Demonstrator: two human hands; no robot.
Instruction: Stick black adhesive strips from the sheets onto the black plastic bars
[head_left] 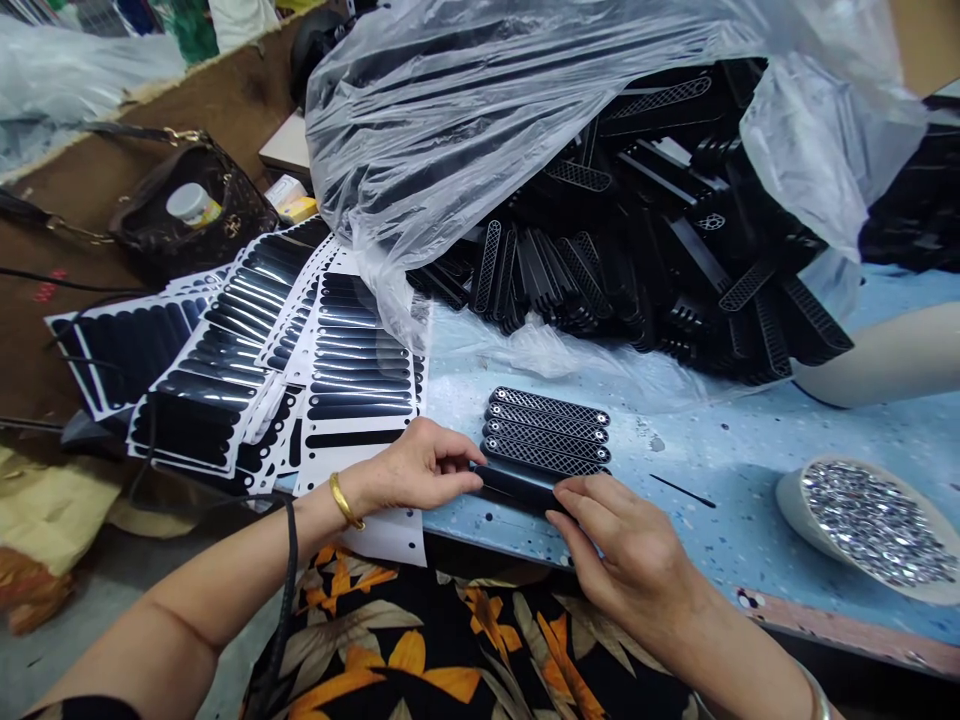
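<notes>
"What have the hands got?"

"Both are on one smooth black piece point(521, 488). The left hand point(420, 465) pinches its left end between thumb and finger; the right hand point(630, 530) grips its right end with thumb and fingertips."

"Where is that piece?"

"At the front edge of the blue speckled table point(712, 430), just in front of some patterned black pieces point(547, 432) lined up side by side. Silver dots show at their ends."

"And past the right hand?"

"A thin black strip point(682, 490) lies near it. Farther along the front edge, to the right, stands a white bowl point(793, 505) full of small silver bits point(874, 520)."

"The left side?"

"White sheets carrying dark strips point(360, 365) overlap there, one hanging over the front edge. Beyond them sits a brown handbag point(255, 212) with a white jar point(191, 203) in its mouth."

"What's toward the back edge?"

"A big clear plastic bag point(450, 120), gaping toward the front, with a jumbled heap of black pieces point(592, 275) spilling onto the table. How many, I can't tell."
</notes>
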